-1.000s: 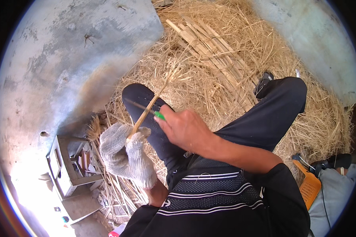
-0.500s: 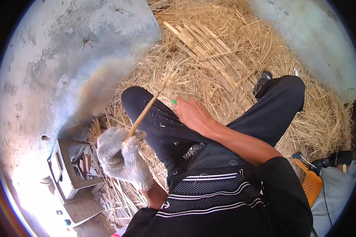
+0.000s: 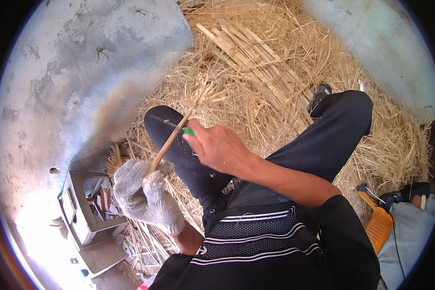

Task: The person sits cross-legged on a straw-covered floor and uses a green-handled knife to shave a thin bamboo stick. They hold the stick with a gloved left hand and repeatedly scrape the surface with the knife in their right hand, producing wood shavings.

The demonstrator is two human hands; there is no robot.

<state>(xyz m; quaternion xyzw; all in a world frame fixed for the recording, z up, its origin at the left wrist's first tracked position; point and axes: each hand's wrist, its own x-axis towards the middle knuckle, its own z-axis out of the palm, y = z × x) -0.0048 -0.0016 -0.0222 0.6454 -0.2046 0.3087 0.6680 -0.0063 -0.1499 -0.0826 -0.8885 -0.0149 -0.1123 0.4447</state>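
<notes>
My left hand [image 3: 142, 193] wears a pale knitted glove and is closed round the lower end of a thin bamboo stick [image 3: 170, 139]. The stick slants up and to the right, and its far end splays into frayed strips [image 3: 207, 96]. My bare right hand [image 3: 221, 150] grips a green-handled knife [image 3: 189, 131]. Its narrow blade lies across the stick's upper half and points left over my left knee; whether it touches the stick I cannot tell. Pale shavings dot my dark trouser leg [image 3: 191, 164].
Straw and shavings [image 3: 391, 150] cover the floor, with a pile of split bamboo strips [image 3: 258, 60] beyond my legs. A small wooden stool-like box [image 3: 99, 224] holding odds and ends stands at left. An orange plastic basket-like item [image 3: 378, 229] and a person's grey-clad leg [image 3: 411, 232] are at right.
My right hand has moved left and slightly down to the stick, and the knife blade now shows across it. My gloved left hand has shifted slightly left with the stick.
</notes>
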